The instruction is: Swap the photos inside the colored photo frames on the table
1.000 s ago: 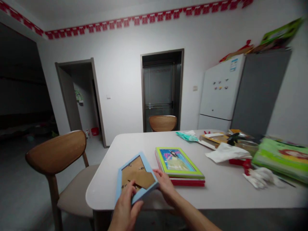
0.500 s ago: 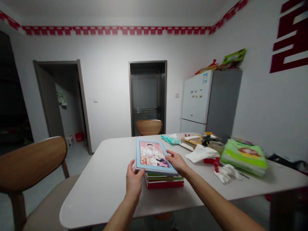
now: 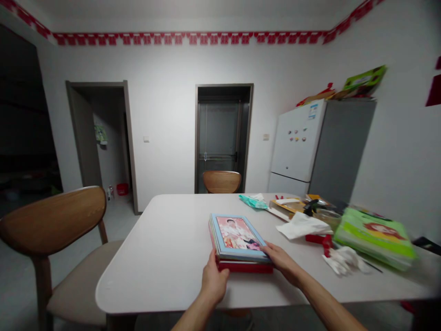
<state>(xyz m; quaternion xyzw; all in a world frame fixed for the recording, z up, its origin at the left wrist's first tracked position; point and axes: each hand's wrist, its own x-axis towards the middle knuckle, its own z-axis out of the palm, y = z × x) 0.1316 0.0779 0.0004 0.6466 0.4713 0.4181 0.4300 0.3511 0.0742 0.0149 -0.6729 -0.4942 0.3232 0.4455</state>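
Frame [image 3: 237, 233]: blue-rimmed, face up on top of the stack [image 3: 243, 264], between my two hands; the red frame [image 3: 251, 268] is lowest.

Left hand [image 3: 212, 280]: I have its fingers along the stack's left side and its thumb apart from them at the near face, around the near left corner.

Right hand [image 3: 283, 263]: its fingertips touch the right side of the blue rim by the near right corner; its thumb I cannot make out.

Grip: I cannot tell whether either hand squeezes or only presses.

Table [image 3: 155, 271]: I see the stack closer to the near edge than to the far one, with a broad stretch of white tabletop between it and the left edge.

Right side: white gloves [image 3: 347, 261], a white tissue [image 3: 302, 225] and a green package [image 3: 377, 234] limit my room toward the right edge.

Far edge: a wooden chair [image 3: 222, 181] stands beyond it, well apart from the stack.

Change: half a second ago I had the blue rim held askew over the stack; now it sits squared on it, and my left hand is lower, beside the stack.
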